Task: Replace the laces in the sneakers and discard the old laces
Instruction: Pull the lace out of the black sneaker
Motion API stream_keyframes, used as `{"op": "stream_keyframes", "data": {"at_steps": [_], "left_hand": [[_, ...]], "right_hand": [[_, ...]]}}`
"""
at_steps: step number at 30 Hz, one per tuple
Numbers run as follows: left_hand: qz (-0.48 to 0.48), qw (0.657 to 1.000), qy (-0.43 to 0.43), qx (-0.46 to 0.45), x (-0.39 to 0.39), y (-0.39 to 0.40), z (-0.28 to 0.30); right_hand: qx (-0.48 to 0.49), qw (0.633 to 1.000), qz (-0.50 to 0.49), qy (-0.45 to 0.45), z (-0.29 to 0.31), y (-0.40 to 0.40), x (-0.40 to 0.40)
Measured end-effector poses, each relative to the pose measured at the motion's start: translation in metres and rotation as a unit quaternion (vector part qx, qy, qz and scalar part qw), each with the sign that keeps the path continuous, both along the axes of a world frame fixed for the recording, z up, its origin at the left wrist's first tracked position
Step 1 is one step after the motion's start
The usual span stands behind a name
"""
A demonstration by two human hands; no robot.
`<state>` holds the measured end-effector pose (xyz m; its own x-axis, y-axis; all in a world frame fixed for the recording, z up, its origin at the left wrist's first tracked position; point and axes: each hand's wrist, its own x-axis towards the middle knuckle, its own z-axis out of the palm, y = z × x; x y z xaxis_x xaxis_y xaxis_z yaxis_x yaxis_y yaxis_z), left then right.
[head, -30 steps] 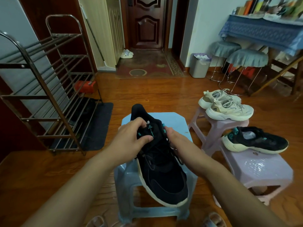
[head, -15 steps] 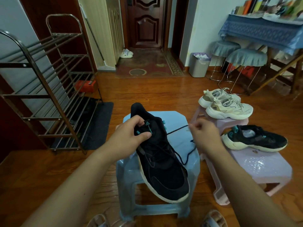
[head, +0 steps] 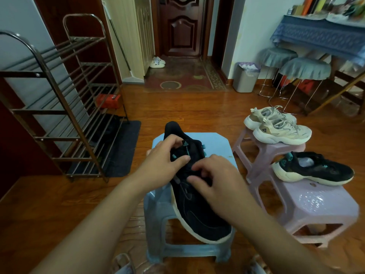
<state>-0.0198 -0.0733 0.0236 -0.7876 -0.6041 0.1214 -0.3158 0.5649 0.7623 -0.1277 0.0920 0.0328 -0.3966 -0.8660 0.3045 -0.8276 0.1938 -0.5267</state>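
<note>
- Step in hand, as I judge it: unlacing the black sneaker (head: 195,196), which lies on the blue stool (head: 217,143), toe toward the camera.
- Left hand (head: 164,165) grips the sneaker at the tongue and collar — thumb curled across the upper eyelets, steadying it.
- Right hand (head: 215,178) sits over the middle eyelets, fingers bent down onto the lacing. Whether they pinch a lace is hidden by the hand itself; cannot tell.
- Hands are close together, nearly touching, both on the one shoe.
- Next move likely calls for hooking a lace crossing with the fingertips and drawing it out, while the left hand keeps the shoe from sliding.
- Second black sneaker (head: 314,171) rests on the near pink stool (head: 320,202); it looks unlaced, though I am not sure.
- Cream pair (head: 276,127) sits on the far pink stool (head: 246,143), laces in place.
- Waste bin (head: 245,80) by the wall, lined, holding crumpled paper — probable destination for old laces, well apart from the stools.
</note>
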Motion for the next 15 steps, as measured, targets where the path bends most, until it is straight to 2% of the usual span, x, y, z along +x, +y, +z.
{"op": "stream_keyframes", "data": {"at_steps": [3, 5, 8, 12, 15], "left_hand": [[-0.031, 0.998, 0.038, 0.045, 0.014, -0.001, -0.003], [-0.037, 0.998, 0.038, 0.047, 0.024, -0.004, -0.001], [-0.062, 0.998, 0.014, 0.006, 0.032, -0.009, -0.004], [-0.098, 0.992, -0.024, -0.070, 0.030, -0.005, -0.009], [-0.085, 0.990, -0.048, -0.101, 0.027, -0.006, -0.009]], "right_hand": [[-0.012, 0.997, -0.023, 0.066, -0.017, -0.011, 0.006], [-0.006, 0.999, -0.015, 0.029, -0.011, -0.013, 0.000], [0.039, 0.999, 0.021, 0.001, -0.004, -0.011, -0.015], [0.075, 0.994, 0.068, 0.041, 0.005, -0.017, -0.019], [0.080, 0.990, 0.057, 0.102, 0.008, -0.027, -0.010]]}}
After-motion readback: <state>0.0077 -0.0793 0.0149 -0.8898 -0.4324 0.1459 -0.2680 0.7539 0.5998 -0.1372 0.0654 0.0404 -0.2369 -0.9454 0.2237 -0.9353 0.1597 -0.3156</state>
